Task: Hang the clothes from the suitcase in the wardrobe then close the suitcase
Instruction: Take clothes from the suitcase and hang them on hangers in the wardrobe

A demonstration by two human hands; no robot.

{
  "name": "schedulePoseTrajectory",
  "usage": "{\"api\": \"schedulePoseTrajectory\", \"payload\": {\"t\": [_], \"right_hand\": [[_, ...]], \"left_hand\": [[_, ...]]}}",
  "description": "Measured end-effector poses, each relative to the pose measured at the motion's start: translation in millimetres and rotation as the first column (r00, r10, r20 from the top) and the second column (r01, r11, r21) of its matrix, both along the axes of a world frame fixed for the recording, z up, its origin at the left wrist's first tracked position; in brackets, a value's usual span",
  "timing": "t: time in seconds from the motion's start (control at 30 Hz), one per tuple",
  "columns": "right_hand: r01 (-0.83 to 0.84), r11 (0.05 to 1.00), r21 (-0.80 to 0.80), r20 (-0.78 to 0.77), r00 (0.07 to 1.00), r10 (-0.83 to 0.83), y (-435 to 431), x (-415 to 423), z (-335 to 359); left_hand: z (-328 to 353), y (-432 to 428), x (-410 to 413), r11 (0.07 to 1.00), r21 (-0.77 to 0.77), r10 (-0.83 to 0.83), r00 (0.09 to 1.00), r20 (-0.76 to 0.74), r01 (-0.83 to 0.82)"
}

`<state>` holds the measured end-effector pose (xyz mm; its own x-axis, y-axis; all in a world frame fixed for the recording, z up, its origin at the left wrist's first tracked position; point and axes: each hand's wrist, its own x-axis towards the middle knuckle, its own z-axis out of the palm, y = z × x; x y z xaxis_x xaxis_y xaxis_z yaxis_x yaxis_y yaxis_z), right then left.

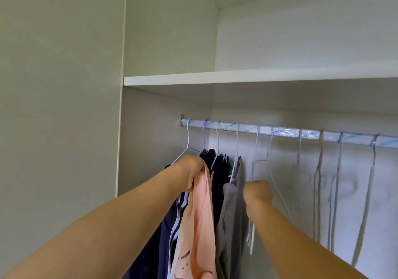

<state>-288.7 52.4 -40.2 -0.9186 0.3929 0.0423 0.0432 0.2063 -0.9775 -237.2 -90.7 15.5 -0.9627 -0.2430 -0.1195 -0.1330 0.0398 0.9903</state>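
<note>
Head view, wardrobe open. Left hand (190,172) grips the top of a peach garment (200,225), which hangs down from the fist; not yet on a hanger. Right hand (258,191) is clenched round the wire of a white hanger (255,149) whose hook sits on the rail (284,132) above both hands.

Between the 2 hands: a navy garment (217,171) and a grey garment (237,192), both already hung. A striped navy piece (172,225) hangs below the left forearm. Right of the right hand: several empty hangers (318,171).

Judgement: hanging is partly done, at least 2 items up and 1 in hand. The suitcase is out of frame, so I cannot tell how many clothes remain in it. Closing it is still to do.
</note>
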Motion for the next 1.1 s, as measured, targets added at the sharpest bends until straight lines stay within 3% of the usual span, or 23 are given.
{"api": "schedulePoseTrajectory", "payload": {"t": [0.1, 0.2, 0.4, 0.5, 0.63, 0.77, 0.93, 1.03, 1.1], "right_hand": [[-0.030, 0.995, -0.097, -0.105, 0.994, 0.020, -4, -1, 0], [-0.061, 0.990, -0.129, -0.178, 0.983, 0.037, -10, 11, -9], [-0.068, 0.998, -0.018, -0.168, 0.984, 0.064, 18, 54, -29], [-0.087, 0.995, -0.054, -0.169, 0.983, 0.077, 39, 82, -36], [-0.054, 0.998, -0.019, -0.189, 0.981, 0.050, 52, 131, -43], [-0.064, 0.998, -0.028, -0.269, 0.962, 0.054, 59, 194, -45], [-0.113, 0.983, -0.145, -0.336, 0.940, 0.059, 72, 258, -58], [-0.205, 0.953, -0.222, -0.288, 0.948, 0.137, 72, 281, -46], [-0.178, 0.951, -0.251, -0.231, 0.966, 0.120, 71, 293, -39]], "left_hand": [[-2, 3, -7, 0.999, 0.029, 0.028, 0.999, -0.032, -0.027], [-7, 7, -12, 0.995, -0.063, 0.073, 0.993, -0.096, -0.079], [-14, 22, -7, 0.972, -0.177, 0.130, 0.982, -0.137, -0.153], [-17, 32, 22, 0.959, -0.223, 0.142, 0.976, -0.163, -0.177], [-25, 37, 62, 0.960, -0.177, 0.194, 0.972, -0.133, -0.216], [-26, 35, 114, 0.976, -0.015, 0.214, 0.970, -0.115, -0.217], [-24, 36, 191, 0.976, -0.068, 0.198, 0.975, -0.097, -0.205], [-23, 30, 212, 0.969, -0.083, 0.224, 0.968, -0.112, -0.234], [-22, 28, 232, 0.970, -0.098, 0.210, 0.972, -0.107, -0.221]]}}
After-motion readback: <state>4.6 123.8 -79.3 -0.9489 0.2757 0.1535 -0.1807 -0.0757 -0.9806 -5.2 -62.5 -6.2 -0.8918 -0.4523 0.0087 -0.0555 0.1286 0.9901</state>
